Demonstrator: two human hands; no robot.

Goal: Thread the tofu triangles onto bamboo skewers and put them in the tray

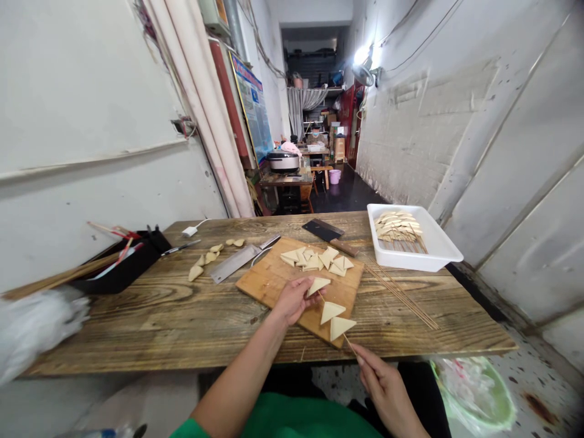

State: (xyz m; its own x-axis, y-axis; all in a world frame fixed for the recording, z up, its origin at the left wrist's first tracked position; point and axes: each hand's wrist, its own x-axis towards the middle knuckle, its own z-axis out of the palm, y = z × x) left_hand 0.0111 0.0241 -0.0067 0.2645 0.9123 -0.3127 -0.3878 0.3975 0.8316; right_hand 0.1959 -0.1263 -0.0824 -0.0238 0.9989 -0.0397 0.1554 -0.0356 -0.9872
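Between the fingers of my left hand (294,299) is a pale triangular slice (318,286), at the tip end of a thin wooden skewer (348,344). Two more triangles (342,327) sit on that skewer lower down. My right hand (381,383) pinches the skewer's lower end, just off the table's front edge. Below the left hand lies a wooden cutting board (260,280). On its far half is a pile of loose pale triangular slices (314,260). What the slices are made of I cannot tell for sure.
Bare skewers (404,298) lie right of the board, near a white tray (442,246) of filled skewers. Two cleavers, one shiny (237,263) and one dark (322,230), lie beside the board. Curved pale pieces (196,271) and a black box (118,267) are at left.
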